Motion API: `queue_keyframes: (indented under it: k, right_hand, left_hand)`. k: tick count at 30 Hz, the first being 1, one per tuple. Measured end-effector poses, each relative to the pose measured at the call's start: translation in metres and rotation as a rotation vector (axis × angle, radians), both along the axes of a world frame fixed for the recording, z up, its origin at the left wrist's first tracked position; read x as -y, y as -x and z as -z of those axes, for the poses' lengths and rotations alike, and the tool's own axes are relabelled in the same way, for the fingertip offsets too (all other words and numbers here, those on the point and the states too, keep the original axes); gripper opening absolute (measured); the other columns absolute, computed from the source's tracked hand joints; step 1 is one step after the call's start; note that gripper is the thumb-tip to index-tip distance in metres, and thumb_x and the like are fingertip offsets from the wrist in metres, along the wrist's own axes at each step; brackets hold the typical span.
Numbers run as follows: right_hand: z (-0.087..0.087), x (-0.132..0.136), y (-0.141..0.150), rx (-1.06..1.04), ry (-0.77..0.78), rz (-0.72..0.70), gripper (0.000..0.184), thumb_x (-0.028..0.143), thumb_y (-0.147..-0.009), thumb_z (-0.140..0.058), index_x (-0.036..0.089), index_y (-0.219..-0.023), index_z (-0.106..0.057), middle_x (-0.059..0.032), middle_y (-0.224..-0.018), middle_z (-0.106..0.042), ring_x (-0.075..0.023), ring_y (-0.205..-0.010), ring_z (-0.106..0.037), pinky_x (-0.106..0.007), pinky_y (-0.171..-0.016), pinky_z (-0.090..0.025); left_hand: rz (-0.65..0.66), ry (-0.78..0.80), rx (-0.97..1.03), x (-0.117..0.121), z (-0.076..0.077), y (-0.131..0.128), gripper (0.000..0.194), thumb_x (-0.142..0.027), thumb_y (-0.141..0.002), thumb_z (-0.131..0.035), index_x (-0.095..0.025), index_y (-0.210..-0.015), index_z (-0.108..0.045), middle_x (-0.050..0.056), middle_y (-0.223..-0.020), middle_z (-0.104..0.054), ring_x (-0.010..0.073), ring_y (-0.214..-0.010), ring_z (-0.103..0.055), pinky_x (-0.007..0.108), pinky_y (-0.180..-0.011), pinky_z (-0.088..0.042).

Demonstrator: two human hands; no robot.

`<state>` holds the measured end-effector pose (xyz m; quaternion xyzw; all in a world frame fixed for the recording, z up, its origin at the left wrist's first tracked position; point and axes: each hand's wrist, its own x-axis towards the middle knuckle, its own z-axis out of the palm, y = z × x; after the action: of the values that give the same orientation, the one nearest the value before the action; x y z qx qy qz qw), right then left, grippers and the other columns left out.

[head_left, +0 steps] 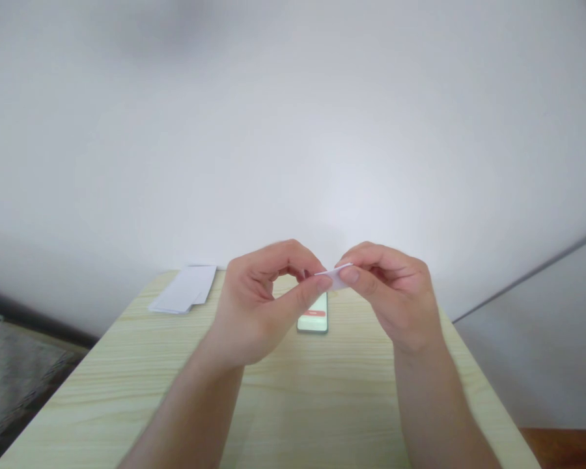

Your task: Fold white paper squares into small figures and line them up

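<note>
A small piece of white paper (339, 279), which looks folded, is held up above the table between both hands. My left hand (268, 303) pinches its left end between thumb and fingers. At the other end, the thumb and fingers of my right hand (395, 293) are closed on it too. Behind and below the paper, a phone (313, 324) lies on the table with its screen lit; its upper part is hidden by my left hand.
White paper sheets (183, 291) lie loosely stacked at the table's far left corner. The pale wood-grain table (317, 404) meets a white wall (293, 130) at its far edge. To the right stands a white panel (542, 339).
</note>
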<state>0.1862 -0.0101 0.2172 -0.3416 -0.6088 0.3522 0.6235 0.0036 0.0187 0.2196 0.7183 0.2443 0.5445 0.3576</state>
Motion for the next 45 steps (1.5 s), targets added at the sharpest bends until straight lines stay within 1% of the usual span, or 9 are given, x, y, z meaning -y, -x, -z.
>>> queue_keyframes:
  k: [7, 12, 16, 22, 31, 34, 39, 43, 45]
  right_hand:
    - [0.005, -0.004, 0.002, -0.042, 0.023, 0.061, 0.010, 0.031, -0.084, -0.081, 0.023, -0.083, -0.076, -0.0018, -0.082, -0.078, -0.0178, -0.076, -0.071, -0.033, -0.069, -0.061]
    - [0.009, -0.009, -0.003, 0.041, 0.157, -0.006, 0.018, 0.039, -0.085, -0.080, 0.021, -0.086, -0.077, -0.0018, -0.079, -0.077, -0.0178, -0.074, -0.072, -0.033, -0.070, -0.060]
    - [0.010, -0.010, -0.004, 0.044, 0.121, -0.012, 0.018, 0.038, -0.087, -0.078, 0.021, -0.086, -0.074, -0.0011, -0.079, -0.077, -0.0166, -0.075, -0.072, -0.031, -0.072, -0.060]
    - [0.010, -0.012, -0.004, 0.035, 0.139, -0.012, 0.021, 0.041, -0.085, -0.080, 0.021, -0.088, -0.075, -0.0016, -0.080, -0.077, -0.0169, -0.073, -0.073, -0.031, -0.069, -0.061]
    - [0.013, -0.015, -0.002, 0.012, 0.211, 0.035, 0.022, 0.041, -0.085, -0.080, 0.022, -0.096, -0.073, 0.0005, -0.076, -0.074, -0.0165, -0.072, -0.072, -0.031, -0.070, -0.062]
    - [0.010, -0.012, -0.003, -0.026, 0.169, 0.007, 0.025, 0.036, -0.089, -0.076, 0.028, -0.112, -0.069, 0.0040, -0.073, -0.071, -0.0163, -0.070, -0.072, -0.033, -0.072, -0.062]
    - [-0.001, 0.000, -0.003, 0.103, 0.054, -0.044, 0.018, 0.022, -0.088, -0.073, 0.028, -0.104, -0.075, -0.0004, -0.090, -0.073, -0.0186, -0.085, -0.070, -0.037, -0.079, -0.060]
    - [-0.002, 0.004, 0.001, 0.192, -0.079, 0.096, 0.013, 0.021, -0.085, -0.077, 0.028, -0.095, -0.079, -0.0020, -0.089, -0.071, -0.0185, -0.083, -0.066, -0.034, -0.072, -0.056]
    - [-0.001, 0.004, 0.002, 0.195, -0.126, 0.149, 0.010, 0.022, -0.084, -0.078, 0.028, -0.092, -0.080, -0.0021, -0.086, -0.070, -0.0181, -0.080, -0.065, -0.033, -0.069, -0.053]
  left_hand:
    - [0.011, 0.079, 0.017, -0.005, 0.004, 0.001, 0.014, -0.031, -0.086, -0.078, -0.019, -0.083, -0.071, 0.003, -0.074, -0.069, 0.0154, -0.067, -0.063, 0.028, -0.057, -0.052]
    - [-0.015, 0.095, 0.027, -0.010, 0.008, 0.001, 0.014, -0.031, -0.087, -0.076, -0.019, -0.086, -0.070, 0.004, -0.076, -0.070, 0.0161, -0.069, -0.064, 0.029, -0.059, -0.054]
    - [0.044, 0.158, -0.021, -0.012, 0.008, 0.000, 0.016, -0.034, -0.091, -0.071, -0.019, -0.087, -0.070, 0.003, -0.076, -0.067, 0.0148, -0.068, -0.060, 0.027, -0.056, -0.050]
    - [0.102, 0.191, -0.185, -0.014, 0.007, 0.001, 0.032, -0.040, -0.094, -0.066, -0.018, -0.072, -0.060, 0.000, -0.064, -0.049, 0.0127, -0.062, -0.051, 0.025, -0.053, -0.043]
    - [0.050, 0.222, -0.282, -0.017, 0.001, 0.001, 0.042, -0.042, -0.098, -0.058, -0.017, -0.065, -0.056, 0.000, -0.063, -0.053, 0.0119, -0.060, -0.049, 0.026, -0.051, -0.035]
    - [0.147, 0.334, -0.172, -0.020, 0.003, 0.000, 0.043, -0.041, -0.097, -0.058, -0.018, -0.061, -0.055, 0.001, -0.057, -0.052, 0.0125, -0.056, -0.050, 0.028, -0.051, -0.040]
    - [0.309, 0.563, 0.043, -0.022, 0.002, 0.000, 0.044, -0.036, -0.094, -0.059, -0.020, -0.054, -0.048, -0.002, -0.045, -0.036, 0.0113, -0.041, -0.041, 0.029, -0.041, -0.031]
    - [0.426, 0.688, 0.023, -0.019, -0.002, 0.001, 0.050, -0.036, -0.093, -0.057, -0.021, -0.049, -0.037, -0.004, -0.042, -0.022, 0.0104, -0.036, -0.031, 0.030, -0.039, -0.026]
    - [0.372, 0.639, -0.033, -0.018, -0.003, 0.001, 0.053, -0.041, -0.095, -0.056, -0.020, -0.049, -0.038, -0.003, -0.041, -0.026, 0.0104, -0.038, -0.032, 0.030, -0.041, -0.027]
